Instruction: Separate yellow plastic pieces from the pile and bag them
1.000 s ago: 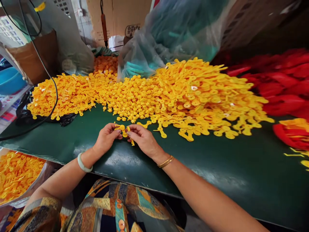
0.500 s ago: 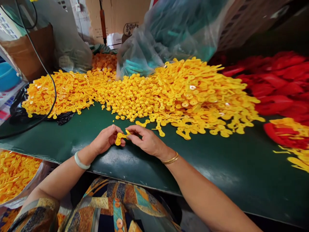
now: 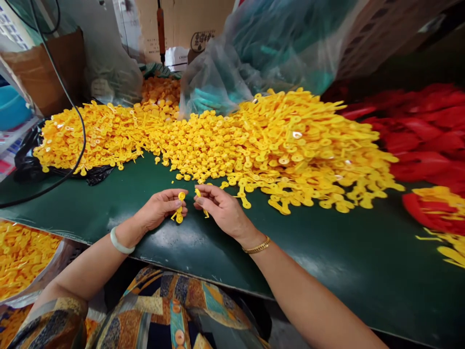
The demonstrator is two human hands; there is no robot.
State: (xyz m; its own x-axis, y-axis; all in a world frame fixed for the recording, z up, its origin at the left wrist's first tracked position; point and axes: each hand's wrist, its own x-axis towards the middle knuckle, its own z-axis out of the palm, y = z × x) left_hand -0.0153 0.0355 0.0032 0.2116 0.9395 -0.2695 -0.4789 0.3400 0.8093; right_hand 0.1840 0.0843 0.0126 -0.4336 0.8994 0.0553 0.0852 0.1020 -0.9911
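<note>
My left hand [image 3: 160,209] pinches a small yellow plastic piece [image 3: 179,217] with round discs at its ends and a thin arm. A second yellow plastic piece [image 3: 198,193] sits between the thumb and fingers of my right hand [image 3: 222,209], and its thin end pokes out below. The two pieces are held apart, a short gap between them, above the dark green tabletop [image 3: 156,242]. Just beyond my hands lies a heap of small round yellow parts [image 3: 207,140]. Flat yellow arm-shaped parts [image 3: 290,140] are piled to its right.
More yellow parts [image 3: 98,131] lie on a black plastic bag [image 3: 29,165] at the left, with a black cable [image 3: 83,131] curving past them. Red pieces [image 3: 425,131] are heaped at the right. A clear plastic bag [image 3: 232,63] stands behind. A sack of yellow parts [image 3: 54,271] is lower left.
The yellow pieces, together between my fingertips before, are now apart. My hands have separated slightly, and the left one has turned its piece upright. The view has shifted a little.
</note>
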